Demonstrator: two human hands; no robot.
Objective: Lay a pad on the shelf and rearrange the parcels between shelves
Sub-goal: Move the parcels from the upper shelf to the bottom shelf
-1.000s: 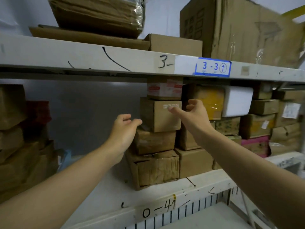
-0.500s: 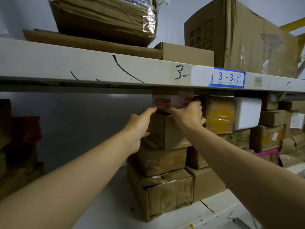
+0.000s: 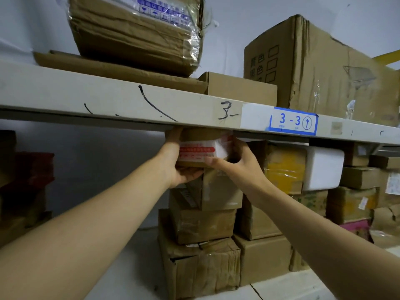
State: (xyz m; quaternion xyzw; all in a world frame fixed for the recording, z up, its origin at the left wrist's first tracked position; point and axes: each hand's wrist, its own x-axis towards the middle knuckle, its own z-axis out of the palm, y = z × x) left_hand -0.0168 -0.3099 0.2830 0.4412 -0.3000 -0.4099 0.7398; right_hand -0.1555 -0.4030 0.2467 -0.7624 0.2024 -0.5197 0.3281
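Observation:
A small parcel with a red-and-white label (image 3: 200, 149) tops a stack of brown cardboard parcels (image 3: 205, 230) on the lower shelf, just under the upper shelf's front beam (image 3: 129, 100). My left hand (image 3: 176, 167) grips its left side and bottom edge. My right hand (image 3: 233, 163) holds its right side, thumb across the front. The parcel's top is hidden by the beam. A flat cardboard pad (image 3: 116, 69) lies on the upper shelf under a large taped box (image 3: 138, 29).
On the upper shelf stand a small brown box (image 3: 240, 87) and a big carton (image 3: 320, 68) above the blue "3-3" label (image 3: 293, 122). More parcels and a white foam box (image 3: 322, 169) fill the lower shelf at right. Dark boxes (image 3: 23, 187) sit at far left.
Both hands have risen from the second box in the stack to the labelled top parcel and closed round it. The view has moved closer and tilted upward.

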